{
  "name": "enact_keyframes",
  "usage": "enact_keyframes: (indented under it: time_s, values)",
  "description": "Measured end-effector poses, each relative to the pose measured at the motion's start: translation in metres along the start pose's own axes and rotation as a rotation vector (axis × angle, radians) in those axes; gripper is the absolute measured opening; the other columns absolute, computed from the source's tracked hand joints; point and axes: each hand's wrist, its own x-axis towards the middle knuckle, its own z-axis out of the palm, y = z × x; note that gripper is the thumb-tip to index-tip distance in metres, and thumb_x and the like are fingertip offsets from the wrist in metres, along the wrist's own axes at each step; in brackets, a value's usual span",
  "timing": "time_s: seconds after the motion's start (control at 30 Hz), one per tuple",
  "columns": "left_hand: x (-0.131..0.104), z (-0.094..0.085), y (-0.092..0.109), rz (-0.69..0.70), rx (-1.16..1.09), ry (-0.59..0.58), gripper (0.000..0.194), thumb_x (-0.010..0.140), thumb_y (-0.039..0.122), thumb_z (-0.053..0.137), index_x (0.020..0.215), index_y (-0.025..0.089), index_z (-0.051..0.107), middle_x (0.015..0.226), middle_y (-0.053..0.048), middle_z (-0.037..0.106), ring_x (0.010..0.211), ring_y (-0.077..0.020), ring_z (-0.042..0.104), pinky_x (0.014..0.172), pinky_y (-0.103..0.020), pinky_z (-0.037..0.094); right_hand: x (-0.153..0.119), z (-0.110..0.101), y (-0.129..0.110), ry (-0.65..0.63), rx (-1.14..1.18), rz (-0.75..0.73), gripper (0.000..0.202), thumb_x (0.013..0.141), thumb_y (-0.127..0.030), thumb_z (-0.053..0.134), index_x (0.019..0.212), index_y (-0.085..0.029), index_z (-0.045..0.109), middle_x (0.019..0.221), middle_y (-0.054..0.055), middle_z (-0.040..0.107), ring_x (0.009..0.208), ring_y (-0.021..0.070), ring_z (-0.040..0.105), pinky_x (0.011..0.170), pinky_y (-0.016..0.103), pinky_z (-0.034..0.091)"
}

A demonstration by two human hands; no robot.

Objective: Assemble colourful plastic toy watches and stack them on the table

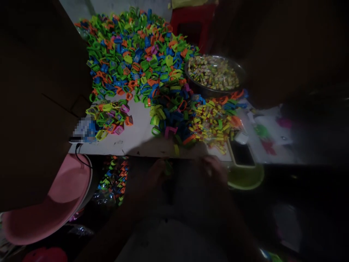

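My left hand [157,170] is in front of the table's near edge, its fingers closed around a dark green plastic toy watch [168,168]. To its right, my right hand [215,170] is closed with its fingertips together. Blur and shadow hide whatever it may pinch. Just beyond my hands, toy watches [174,109] in several colours lie in a shaded pile. A heap of small yellow and red pieces [211,122] lies beyond my right hand. One yellow piece [176,150] rests by the table edge between my hands.
A large heap of toy watches [136,54] covers the back, beside a metal bowl [188,78] of small wrapped pieces. A phone-like dark device [243,153] lies at right, above a yellow-green basin [247,178]. A pink tub [72,178] stands left; a red stool [205,25] stands behind.
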Motion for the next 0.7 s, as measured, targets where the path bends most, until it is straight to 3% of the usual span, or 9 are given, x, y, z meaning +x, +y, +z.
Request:
enact_keyframes:
  time_s: [0.1,0.2,0.3,0.4,0.57,0.7]
  values:
    - [-0.006,0.004,0.021,-0.014,0.021,-0.091,0.047,0.084,0.057,0.058,0.117,0.025,0.064,0.115,-0.007,0.070,0.102,-0.0214,0.066,0.085,-0.033,0.055,-0.007,-0.007,-0.040,-0.103,0.279,0.123,0.017,0.086,-0.035,0.056,0.090,-0.023,0.067,0.098,0.007,0.071,0.088,0.0208,0.066,0.073,0.033,0.053]
    - [-0.014,0.005,0.039,0.048,0.082,-0.084,0.040,0.073,0.047,0.074,0.104,0.023,0.065,0.104,-0.004,0.071,0.097,-0.0198,0.066,0.083,-0.030,0.054,-0.013,-0.006,-0.069,-0.239,0.426,0.303,0.013,0.084,-0.030,0.058,0.083,-0.023,0.069,0.082,0.003,0.073,0.072,0.0176,0.067,0.061,0.028,0.053]
    - [-0.022,0.005,0.053,0.106,0.156,-0.057,0.035,0.066,0.038,0.080,0.093,0.022,0.064,0.091,-0.002,0.071,0.087,-0.0188,0.067,0.076,-0.028,0.055,-0.016,-0.004,-0.081,-0.347,0.428,0.222,0.015,0.083,-0.028,0.058,0.082,-0.024,0.073,0.078,0.002,0.074,0.070,0.0175,0.067,0.063,0.028,0.053]
    - [-0.028,0.003,0.060,0.196,0.213,0.023,0.036,0.067,0.041,0.079,0.096,0.024,0.066,0.094,-0.003,0.071,0.087,-0.0202,0.067,0.076,-0.030,0.055,-0.019,-0.003,-0.083,-0.330,0.407,0.108,0.019,0.087,-0.027,0.056,0.094,-0.026,0.073,0.090,0.003,0.074,0.083,0.0187,0.068,0.074,0.031,0.054]
    - [-0.032,0.000,0.060,0.399,0.370,0.090,0.035,0.070,0.051,0.076,0.092,0.025,0.070,0.091,-0.005,0.069,0.087,-0.0217,0.065,0.079,-0.033,0.053,-0.026,-0.003,-0.087,-0.148,0.414,0.181,0.013,0.088,-0.029,0.059,0.097,-0.024,0.066,0.090,0.003,0.072,0.080,0.0158,0.067,0.070,0.027,0.055]
    - [-0.033,-0.001,0.060,0.461,0.440,0.044,0.033,0.071,0.051,0.075,0.090,0.024,0.069,0.083,-0.004,0.066,0.077,-0.0198,0.062,0.070,-0.031,0.051,-0.025,-0.005,-0.090,-0.205,0.402,0.106,0.008,0.088,-0.024,0.056,0.090,-0.023,0.063,0.083,0.001,0.070,0.075,0.0144,0.066,0.064,0.023,0.054]
